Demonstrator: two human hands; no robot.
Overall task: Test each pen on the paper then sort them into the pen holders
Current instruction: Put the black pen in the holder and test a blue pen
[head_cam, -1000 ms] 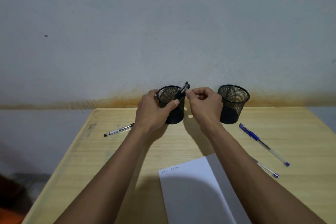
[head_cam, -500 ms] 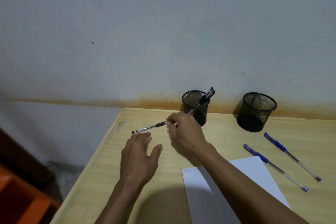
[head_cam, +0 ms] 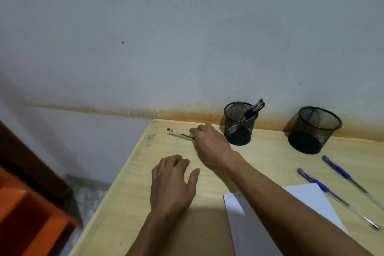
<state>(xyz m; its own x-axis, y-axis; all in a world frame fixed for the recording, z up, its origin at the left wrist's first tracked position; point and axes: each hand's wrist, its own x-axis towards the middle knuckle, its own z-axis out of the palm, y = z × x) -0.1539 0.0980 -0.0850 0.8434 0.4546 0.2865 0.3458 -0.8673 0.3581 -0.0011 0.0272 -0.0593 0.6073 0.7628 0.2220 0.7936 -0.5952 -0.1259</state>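
- Your sheet of paper (head_cam: 311, 197), lying at the desk's (head_cam: 145, 172) near edge, carries a short line of small handwriting at its top left corner; the strokes are too faint and small to read.
- The black pen (head_cam: 180, 133) near the desk's far left corner, which your right hand (head_cam: 212, 147) pinches, has a pale label on its barrel with dark print on it; you cannot make out any letters.

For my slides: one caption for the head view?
Right hand grips a black pen on the table; left hand rests open.
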